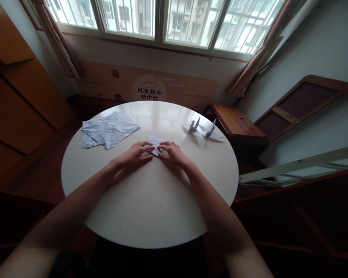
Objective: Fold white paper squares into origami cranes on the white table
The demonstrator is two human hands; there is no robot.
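A small folded sheet of paper (155, 139) lies on the white round table (145, 200), its far corner pointing away from me. My left hand (137, 153) grips its left side, thumb near the close edge and fingers over the top. From the other side my right hand (171, 153) pinches the right part of the same paper in a matching way. The fingers cover much of the sheet, so its exact folds are partly hidden. Both forearms rest low over the table's near half.
At the left of the tabletop is a pile of creased paper sheets (110, 129). Two folded paper cranes, a nearer-left crane (193, 128) and a right crane (212, 130), stand at the back right. A wooden stool (237, 121) stands beyond the table's right edge.
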